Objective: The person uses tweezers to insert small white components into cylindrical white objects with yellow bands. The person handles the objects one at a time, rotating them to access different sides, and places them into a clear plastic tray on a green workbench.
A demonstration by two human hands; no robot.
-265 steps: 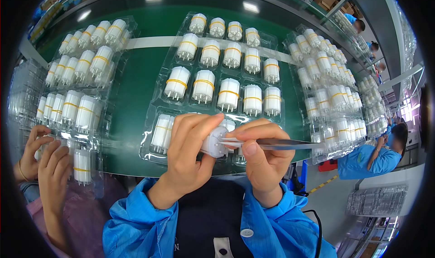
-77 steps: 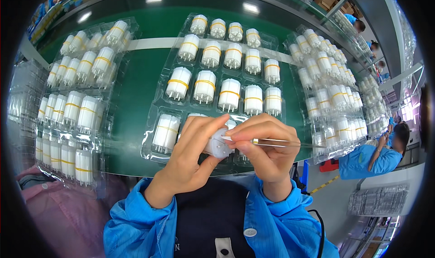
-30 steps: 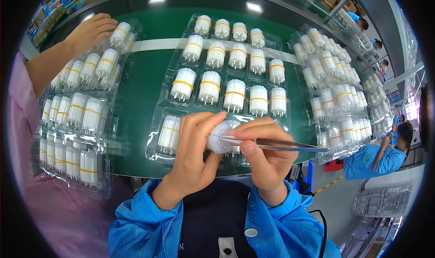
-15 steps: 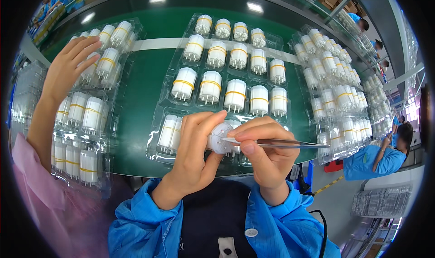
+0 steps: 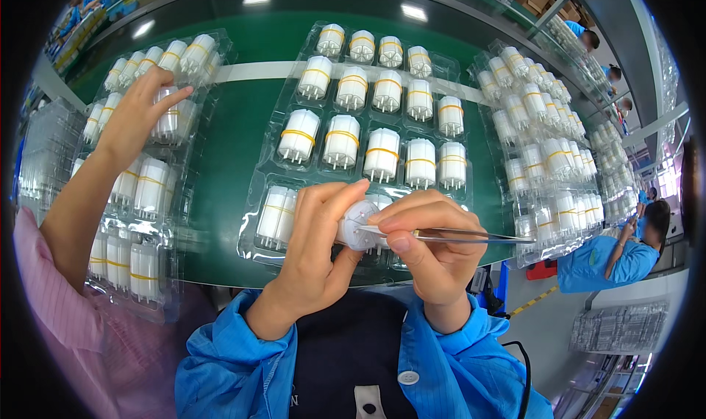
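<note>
White plastic cylinder part (image 5: 358, 224) sits pinched between left hand (image 5: 312, 261) thumb and fingers at 6 o'clock, just below the clear tray (image 5: 268, 151) of like parts; steel tweezers (image 5: 456, 235) squeezed together in right hand (image 5: 430, 253), tips on its end face, though whether they nip anything there is too small to tell. Best done with part steady, tips square. Co-worker's hand (image 5: 136, 114) rests on side tray (image 5: 213, 59) at 10 o'clock.

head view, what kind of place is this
Most likely a factory assembly line. Clear plastic trays of identical white cylindrical parts lie in rows on a long green belt, and several people in blue work coats work along it.
</note>
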